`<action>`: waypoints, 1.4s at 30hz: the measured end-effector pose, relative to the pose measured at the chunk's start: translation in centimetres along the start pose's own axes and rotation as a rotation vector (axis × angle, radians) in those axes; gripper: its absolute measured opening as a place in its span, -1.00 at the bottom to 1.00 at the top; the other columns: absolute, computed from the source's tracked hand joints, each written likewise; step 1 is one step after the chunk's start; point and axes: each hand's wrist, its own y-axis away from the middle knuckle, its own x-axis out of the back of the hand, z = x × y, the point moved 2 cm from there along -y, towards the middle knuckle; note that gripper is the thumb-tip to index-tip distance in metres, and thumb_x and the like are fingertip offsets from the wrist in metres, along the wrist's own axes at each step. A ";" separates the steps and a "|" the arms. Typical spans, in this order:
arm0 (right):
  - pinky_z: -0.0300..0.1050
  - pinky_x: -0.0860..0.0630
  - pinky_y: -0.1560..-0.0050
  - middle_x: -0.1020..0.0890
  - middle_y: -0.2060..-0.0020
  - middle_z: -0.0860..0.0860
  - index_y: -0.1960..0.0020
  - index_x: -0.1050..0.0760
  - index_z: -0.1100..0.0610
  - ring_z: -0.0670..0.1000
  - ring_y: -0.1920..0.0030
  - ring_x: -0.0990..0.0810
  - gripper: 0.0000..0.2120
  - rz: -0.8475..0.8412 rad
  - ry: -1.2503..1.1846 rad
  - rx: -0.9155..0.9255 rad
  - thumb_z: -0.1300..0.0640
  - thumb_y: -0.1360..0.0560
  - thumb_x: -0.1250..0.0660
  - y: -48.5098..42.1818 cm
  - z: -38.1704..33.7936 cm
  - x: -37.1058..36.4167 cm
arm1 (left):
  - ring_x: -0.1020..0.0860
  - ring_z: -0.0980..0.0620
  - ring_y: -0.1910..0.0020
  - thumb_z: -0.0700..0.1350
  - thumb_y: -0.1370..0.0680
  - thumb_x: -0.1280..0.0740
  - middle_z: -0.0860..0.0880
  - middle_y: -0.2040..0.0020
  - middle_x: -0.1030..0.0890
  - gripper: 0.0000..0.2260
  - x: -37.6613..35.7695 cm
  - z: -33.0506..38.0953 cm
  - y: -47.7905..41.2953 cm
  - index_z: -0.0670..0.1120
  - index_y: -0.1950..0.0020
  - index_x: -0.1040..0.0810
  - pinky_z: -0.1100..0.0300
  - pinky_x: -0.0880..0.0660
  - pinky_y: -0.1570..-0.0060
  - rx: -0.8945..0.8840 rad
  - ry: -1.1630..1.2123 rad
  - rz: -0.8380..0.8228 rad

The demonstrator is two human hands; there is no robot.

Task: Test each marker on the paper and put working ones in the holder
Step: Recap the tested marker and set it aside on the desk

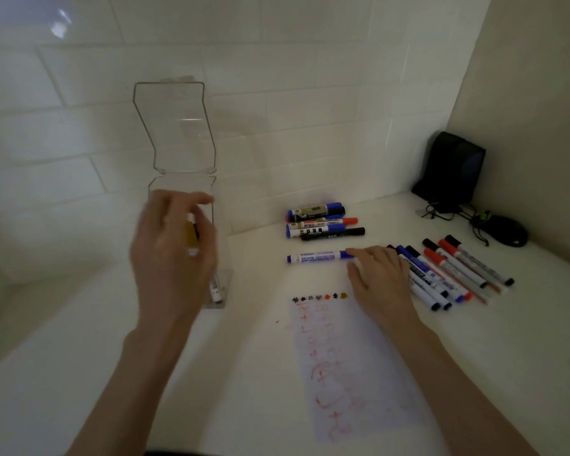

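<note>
A clear plastic holder (223, 281) with its lid (175, 126) flipped up stands at the left. My left hand (171, 255) is over its opening, blurred, and holds a yellow marker (191, 236) upright inside it. A white marker end (217, 292) shows at the holder's bottom. My right hand (380, 278) pinches the right end of a blue marker (320, 257) that lies on the counter just above the paper (346, 373). The paper carries red scribbles and a row of small colour marks along its top edge.
A pile of blue, red and black markers (321, 222) lies behind the blue one. Several slim markers (458, 274) lie in a row to the right. A black box (451, 169) and a black mouse (505, 232) with cable sit in the back right corner by the walls.
</note>
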 end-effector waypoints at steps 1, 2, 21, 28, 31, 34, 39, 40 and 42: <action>0.22 -0.31 -0.43 -0.60 -0.22 0.11 -0.34 -0.56 0.11 0.19 -0.32 -0.50 -0.71 0.038 -0.014 -0.011 0.12 -0.65 -0.26 -0.1 0.0 0.2 | -0.50 0.04 0.18 -0.33 -0.56 -0.30 -0.05 0.02 -0.53 -0.82 -0.7 1.3 0.6 -0.14 -0.09 -0.62 0.24 -0.42 0.13 -0.055 0.064 -0.031; 0.22 -0.30 -0.45 -0.59 -0.26 0.11 -0.36 -0.55 0.10 0.19 -0.37 -0.47 -0.70 0.040 -0.021 -0.008 0.14 -0.65 -0.28 -0.2 -0.1 0.3 | -0.49 0.06 0.19 -0.33 -0.56 -0.30 -0.04 0.04 -0.52 -0.82 -1.7 2.3 1.3 -0.15 -0.09 -0.62 0.27 -0.42 0.13 -0.106 0.120 -0.090; -0.40 -0.48 0.21 -0.71 0.25 -0.03 -0.09 -0.54 0.05 -0.19 0.23 -0.64 -0.82 -0.175 -0.824 -0.373 -0.06 -0.65 -0.29 0.4 -3.5 3.5 | -0.52 0.20 -0.04 0.19 -0.59 -0.27 0.21 -0.13 -0.55 -0.65 -12.8 4.4 7.3 0.14 -0.35 -0.47 0.26 -0.45 -0.08 0.099 0.269 -0.831; -0.26 -0.49 0.24 -0.63 0.38 -0.03 0.16 -0.59 0.13 -0.14 0.35 -0.53 -0.69 -0.164 -0.959 -0.426 -0.06 -0.63 -0.33 1.2 -4.0 4.0 | -0.47 0.07 0.12 0.05 -0.70 -0.10 0.06 0.05 -0.51 -0.80 -12.9 4.4 8.0 0.00 -0.16 -0.43 0.20 -0.40 0.08 -0.013 0.170 -0.923; -0.17 -0.52 0.12 -0.58 0.38 -0.07 0.22 -0.58 0.07 -0.12 0.29 -0.53 -0.69 -0.185 -1.000 -0.427 -0.06 -0.63 -0.35 1.1 -3.6 4.2 | -0.43 0.11 0.22 0.07 -0.70 0.00 0.08 0.14 -0.46 -0.82 -13.1 4.2 8.4 0.05 -0.05 -0.33 0.17 -0.42 0.14 -0.051 0.169 -1.016; -0.28 -0.50 0.19 -0.56 0.39 -0.10 0.17 -0.59 0.12 -0.18 0.32 -0.52 -0.72 -0.196 -1.021 -0.397 -0.02 -0.64 -0.34 1.2 -3.3 4.6 | -0.40 0.11 0.34 0.08 -0.70 0.01 0.10 0.26 -0.46 -0.74 -12.7 4.3 8.2 0.02 0.02 -0.39 0.24 -0.30 0.28 -0.017 0.327 -1.062; -0.32 -0.55 0.12 -0.59 0.35 -0.13 0.07 -0.59 0.22 -0.20 0.28 -0.56 -0.72 -0.181 -1.064 -0.359 0.01 -0.64 -0.32 1.4 -2.9 5.2 | -0.31 0.17 0.37 0.01 -0.73 -0.05 0.13 0.33 -0.38 -0.70 -12.3 5.0 7.5 0.04 0.17 -0.40 0.33 -0.30 0.26 0.127 0.671 -1.178; -0.32 -0.56 0.10 -0.60 0.35 -0.15 0.07 -0.58 0.23 -0.22 0.28 -0.57 -0.73 -0.182 -1.076 -0.359 0.02 -0.64 -0.32 1.5 -3.0 5.3 | -0.31 0.16 0.36 0.01 -0.73 -0.05 0.14 0.33 -0.38 -0.69 -12.3 5.0 7.4 -0.02 0.16 -0.42 0.30 -0.32 0.25 0.157 0.731 -1.206; -0.32 -0.55 0.11 -0.59 0.35 -0.15 0.08 -0.56 0.23 -0.22 0.28 -0.57 -0.74 -0.187 -1.100 -0.348 0.04 -0.64 -0.31 1.5 -3.1 5.3 | -0.30 0.12 0.35 0.02 -0.72 -0.05 0.11 0.33 -0.37 -0.65 -12.3 4.7 7.3 -0.13 0.12 -0.44 0.24 -0.32 0.26 0.198 0.836 -1.262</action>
